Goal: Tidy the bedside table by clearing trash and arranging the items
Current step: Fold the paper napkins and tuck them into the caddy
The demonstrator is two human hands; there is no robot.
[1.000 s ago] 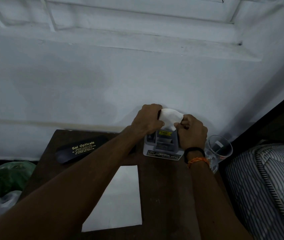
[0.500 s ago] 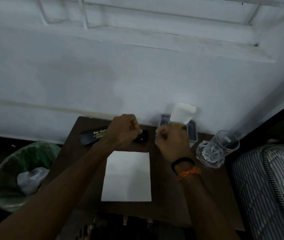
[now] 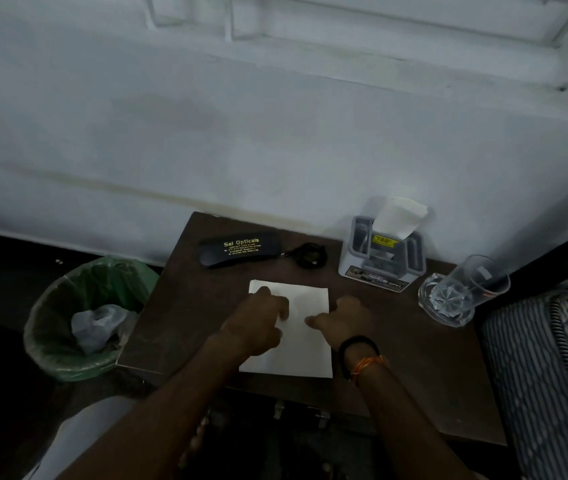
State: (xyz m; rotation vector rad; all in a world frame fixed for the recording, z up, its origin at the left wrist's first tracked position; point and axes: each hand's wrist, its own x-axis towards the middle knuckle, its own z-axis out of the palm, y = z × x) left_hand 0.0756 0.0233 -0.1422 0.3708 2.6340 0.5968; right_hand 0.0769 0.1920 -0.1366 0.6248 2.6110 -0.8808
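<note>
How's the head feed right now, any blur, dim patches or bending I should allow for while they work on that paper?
Head view: dim, bluish light; the white paper sheet is the brightest thing. The left hand and right hand look soft with motion blur. The gold lettering on the black glasses case stays readable. Wide-angle bending curves the dark wooden table edges.

The table (image 3: 414, 344) is dark matt wood. On it lie a smooth white paper sheet (image 3: 305, 344), a glossy black plastic spectacle case (image 3: 239, 251) and a clear cut-glass tumbler (image 3: 462, 289). The bin (image 3: 68, 362) has a thin green plastic liner.
</note>
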